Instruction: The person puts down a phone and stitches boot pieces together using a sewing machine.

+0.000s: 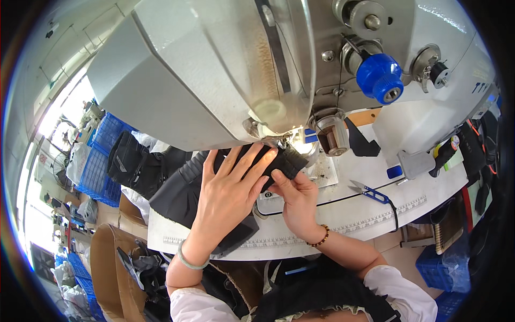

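Black fabric (177, 196) lies in folds on the pale table of a sewing machine (209, 70), its ribbed edge beneath the lit needle area. My left hand (228, 185) rests flat on the cloth, fingers spread, with the fingertips close to the machine's foot. Just to the right, my right hand (298, 201) pinches the fabric's near edge between thumb and fingers. The machine head hides the needle and part of the fabric. A bracelet circles each wrist.
Blue-handled thread snips (373, 194) lie right of my hands, near a ruler strip (370, 221) along the table's front edge. Left of the table stand a black bag (134, 166), blue crates (102, 161) and an opened cardboard box (110, 268). A blue tension knob (380, 79) juts from the machine.
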Available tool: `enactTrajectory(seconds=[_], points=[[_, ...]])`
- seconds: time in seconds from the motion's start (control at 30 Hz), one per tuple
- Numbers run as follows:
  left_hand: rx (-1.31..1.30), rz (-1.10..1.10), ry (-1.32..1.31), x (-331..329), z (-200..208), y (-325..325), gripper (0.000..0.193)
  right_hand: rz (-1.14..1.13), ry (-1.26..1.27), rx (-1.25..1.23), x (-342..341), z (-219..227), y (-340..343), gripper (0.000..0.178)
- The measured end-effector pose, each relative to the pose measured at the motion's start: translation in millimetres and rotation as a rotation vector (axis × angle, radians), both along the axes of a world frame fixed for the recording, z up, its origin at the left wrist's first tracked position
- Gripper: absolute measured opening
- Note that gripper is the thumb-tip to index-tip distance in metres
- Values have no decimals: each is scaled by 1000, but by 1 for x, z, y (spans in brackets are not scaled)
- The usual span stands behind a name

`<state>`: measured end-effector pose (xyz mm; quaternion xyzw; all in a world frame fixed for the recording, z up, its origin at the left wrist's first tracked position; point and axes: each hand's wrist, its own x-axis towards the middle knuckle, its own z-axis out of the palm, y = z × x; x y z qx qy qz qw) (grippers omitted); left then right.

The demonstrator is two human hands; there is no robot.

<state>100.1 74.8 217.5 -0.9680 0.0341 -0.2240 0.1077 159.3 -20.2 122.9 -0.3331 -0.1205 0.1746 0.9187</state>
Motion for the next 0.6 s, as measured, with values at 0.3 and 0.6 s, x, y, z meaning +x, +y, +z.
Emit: enactTrajectory(seconds=[0.3,0.6], points=[[58,64,58,-1,8,-12,46,34,98,-35,4,7,-7,15],[175,225,100,-6,2,-32,52,51,124,-29,8,11,-15,12]])
